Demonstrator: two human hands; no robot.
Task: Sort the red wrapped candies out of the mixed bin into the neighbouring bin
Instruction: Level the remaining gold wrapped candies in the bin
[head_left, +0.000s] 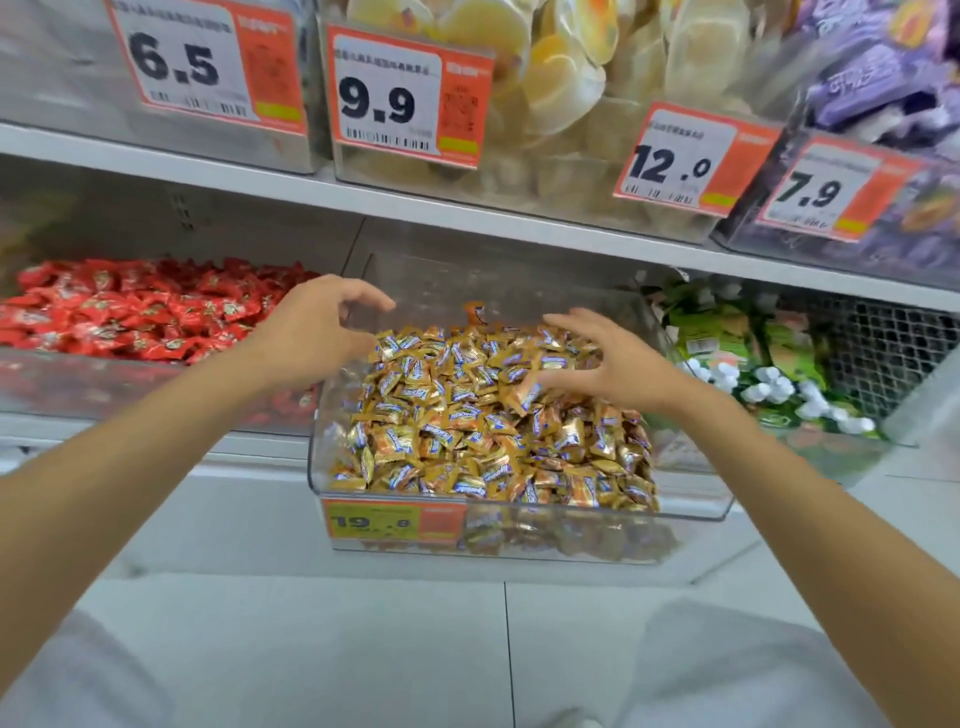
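Note:
A clear plastic bin pulled out from the shelf holds a heap of gold wrapped candies. To its left a second clear bin is full of red wrapped candies. My left hand hovers over the gold bin's back left corner, fingers loosely curled and holding nothing. My right hand is spread over the back right of the gold heap, its fingertips touching the wrappers. I see no red candy among the gold ones; one orange wrapper sticks up at the back.
An orange price tag marked 19.8 is on the gold bin's front. A bin of green packets stands to the right. The shelf above carries bins with price tags 6.5, 9.9, 12.0 and 7.9.

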